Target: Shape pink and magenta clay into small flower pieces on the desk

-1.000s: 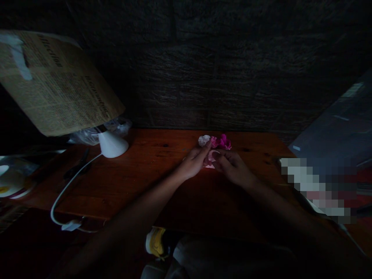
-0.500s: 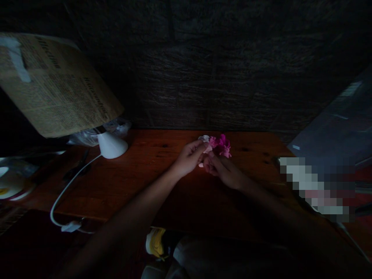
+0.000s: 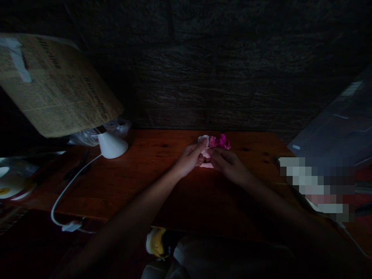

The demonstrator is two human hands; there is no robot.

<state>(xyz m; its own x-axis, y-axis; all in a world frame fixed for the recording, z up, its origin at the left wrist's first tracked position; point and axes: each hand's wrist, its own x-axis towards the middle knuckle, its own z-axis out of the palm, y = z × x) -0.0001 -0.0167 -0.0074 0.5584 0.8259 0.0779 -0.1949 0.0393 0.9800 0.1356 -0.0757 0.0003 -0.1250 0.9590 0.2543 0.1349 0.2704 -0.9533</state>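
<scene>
Both hands meet over the wooden table. My left hand [image 3: 189, 158] is closed, its thumb and fingers pinching a pale pink petal-like piece [image 3: 207, 152]. From the other side, my right hand [image 3: 228, 162] also pinches this piece, fingers bent inward. Below the fingertips lies a pale pink strip [image 3: 206, 165], partly hidden by the hands. Just beyond them sit a white flower [image 3: 202, 138], a pink flower [image 3: 213, 141] and a magenta flower [image 3: 224, 142], side by side. Dim light hides the finer details of the held piece.
On the left stands a white lamp base [image 3: 112, 145] under a newspaper-print shade [image 3: 66, 85], its white cord [image 3: 59, 195] hanging past the table edge. Dark scissors [image 3: 77, 168] lie nearby. A dark textured wall [image 3: 209, 69] rises behind the table [image 3: 145, 170]. Pixelation covers an object at right.
My right hand moved left and down to my left hand, then back right and slightly up. The pale strip below shows more now. The pale pink piece stays between the fingers.
</scene>
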